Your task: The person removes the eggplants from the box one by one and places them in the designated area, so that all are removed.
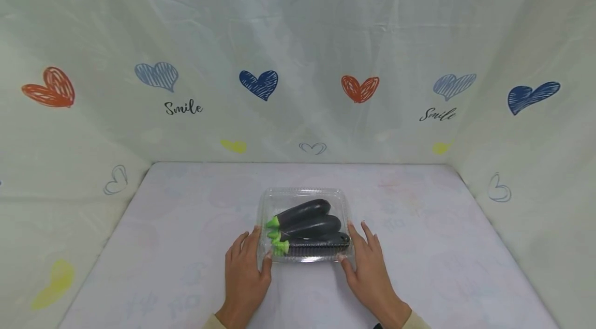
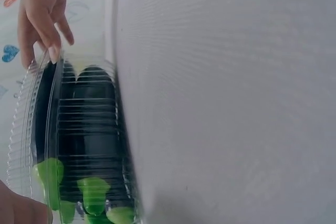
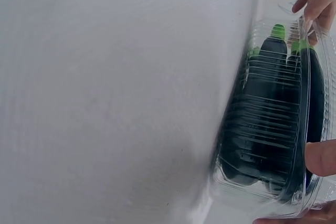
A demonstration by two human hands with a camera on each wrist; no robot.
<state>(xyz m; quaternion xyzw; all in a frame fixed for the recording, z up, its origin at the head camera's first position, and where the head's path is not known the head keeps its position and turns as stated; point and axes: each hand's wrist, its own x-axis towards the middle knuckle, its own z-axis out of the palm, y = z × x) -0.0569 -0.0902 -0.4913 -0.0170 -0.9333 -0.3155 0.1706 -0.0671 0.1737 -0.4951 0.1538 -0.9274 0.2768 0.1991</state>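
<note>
A clear plastic clamshell container (image 1: 304, 193) rests on the table with several dark eggplants (image 1: 311, 226) inside, their green stem ends pointing left. My left hand (image 1: 246, 272) grips its left side, thumb at the front left corner and fingers along the edge. On the opposite side my right hand (image 1: 370, 272) holds the container, thumb by the front right corner and forefinger on the side wall. In the right wrist view the right thumb (image 3: 321, 158) presses on the rim, and the ribbed wall faces the camera. Green stems (image 2: 94, 195) show through the plastic in the left wrist view.
The white table (image 1: 186, 225) extends around the container on all sides. Behind it and at both sides hangs a pale curtain (image 1: 307, 18) printed with hearts and the word Smile. Beige sleeves (image 1: 416, 321) show at the wrists.
</note>
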